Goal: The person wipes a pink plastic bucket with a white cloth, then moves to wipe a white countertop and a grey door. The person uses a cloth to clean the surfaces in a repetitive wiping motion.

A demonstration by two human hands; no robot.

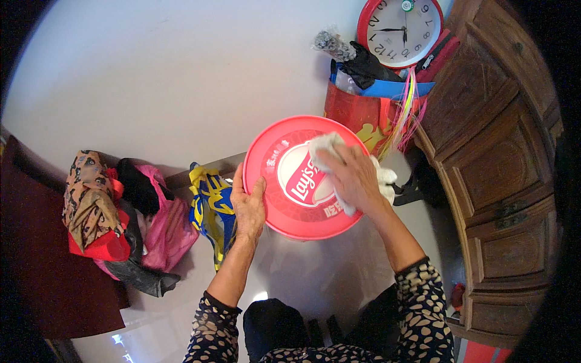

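Red round lid (pixel 284 181) held up over the floor: left hand (pixel 249 209) clamps its left rim, right hand (pixel 356 178) presses a white cloth (pixel 327 148) on its top. Mid-wipe; next likely needs turning the lid to reach unwiped areas.

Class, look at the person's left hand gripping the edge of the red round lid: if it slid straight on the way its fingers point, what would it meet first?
The left hand points up-picture along the red round lid; beyond the rim, probably bare pale floor, though depth is unclear.
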